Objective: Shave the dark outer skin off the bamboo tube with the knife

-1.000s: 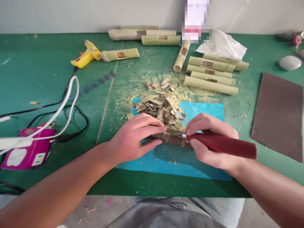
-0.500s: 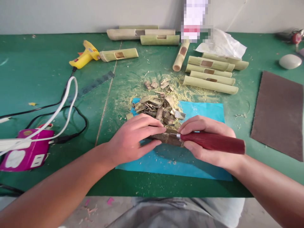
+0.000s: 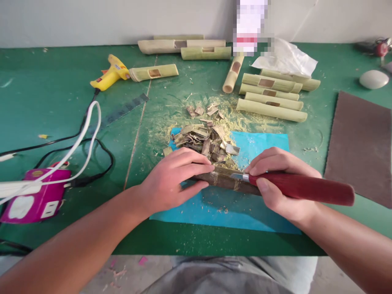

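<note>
My left hand (image 3: 174, 179) is closed around the left part of a dark brown bamboo tube (image 3: 226, 179), which lies crosswise over a blue sheet (image 3: 196, 208). A carving knife (image 3: 303, 188) with a thick red handle is gripped in my right hand (image 3: 281, 179). Its short metal blade points left and lies along the top of the tube, close to some pale marks. The tube's left end is hidden under my left hand. Just beyond the tube is a heap of brown bamboo chips (image 3: 205, 139).
Several pale cut bamboo tubes (image 3: 272, 108) lie at the back. A yellow glue gun (image 3: 110, 73) is at far left, with cables and a magenta power strip (image 3: 33, 196) nearer me. A brown sheet (image 3: 358, 143) lies right, below a white oval object (image 3: 373, 79).
My right hand has moved right with the knife, uncovering more of the blade and the tube. My left hand stays where it was.
</note>
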Demonstrator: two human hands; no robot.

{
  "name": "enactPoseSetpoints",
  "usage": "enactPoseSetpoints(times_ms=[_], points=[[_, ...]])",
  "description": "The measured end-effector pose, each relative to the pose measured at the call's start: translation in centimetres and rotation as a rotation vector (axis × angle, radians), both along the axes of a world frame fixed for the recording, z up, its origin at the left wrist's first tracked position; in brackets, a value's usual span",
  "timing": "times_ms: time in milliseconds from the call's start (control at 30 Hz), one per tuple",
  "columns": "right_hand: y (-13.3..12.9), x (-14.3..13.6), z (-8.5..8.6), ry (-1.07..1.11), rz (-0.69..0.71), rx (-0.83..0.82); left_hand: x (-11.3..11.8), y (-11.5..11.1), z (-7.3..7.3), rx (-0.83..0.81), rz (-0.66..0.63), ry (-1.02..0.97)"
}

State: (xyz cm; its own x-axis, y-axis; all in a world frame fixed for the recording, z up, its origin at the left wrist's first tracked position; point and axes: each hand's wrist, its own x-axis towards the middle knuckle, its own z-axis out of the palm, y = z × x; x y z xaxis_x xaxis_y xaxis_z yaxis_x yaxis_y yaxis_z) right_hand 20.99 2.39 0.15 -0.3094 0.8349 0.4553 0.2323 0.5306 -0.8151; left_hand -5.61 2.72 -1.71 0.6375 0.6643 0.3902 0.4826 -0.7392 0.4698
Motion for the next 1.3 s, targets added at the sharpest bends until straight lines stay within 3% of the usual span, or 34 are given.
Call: enactPoseSetpoints(times_ms=[267,533,867,1100,1300], points=[[0.55,-0.06,0.16,-0.088,0.127,-0.039,-0.08,-0.11,-0.62,0.018,0.003,-0.025],[0.64,-0.41,0.14,-0.079,0.127,-0.046,-0.01,-0.02,-0.28,0.010,0.002,-0.011],[0.19,0.01,-0.01,-0.020,0.027,0.014,0.04,0.04,-0.12,0.018,-0.008,-0.016],[0.53,-0.08,-0.01,-0.076,0.123,-0.015,-0.04,-0.06,-0.87,0.025,0.011,-0.063],[0.78,-0.09,-0.18,-0.062,0.128,0.016,0.06,-0.09,-0.17,0.018,0.005,-0.012]])
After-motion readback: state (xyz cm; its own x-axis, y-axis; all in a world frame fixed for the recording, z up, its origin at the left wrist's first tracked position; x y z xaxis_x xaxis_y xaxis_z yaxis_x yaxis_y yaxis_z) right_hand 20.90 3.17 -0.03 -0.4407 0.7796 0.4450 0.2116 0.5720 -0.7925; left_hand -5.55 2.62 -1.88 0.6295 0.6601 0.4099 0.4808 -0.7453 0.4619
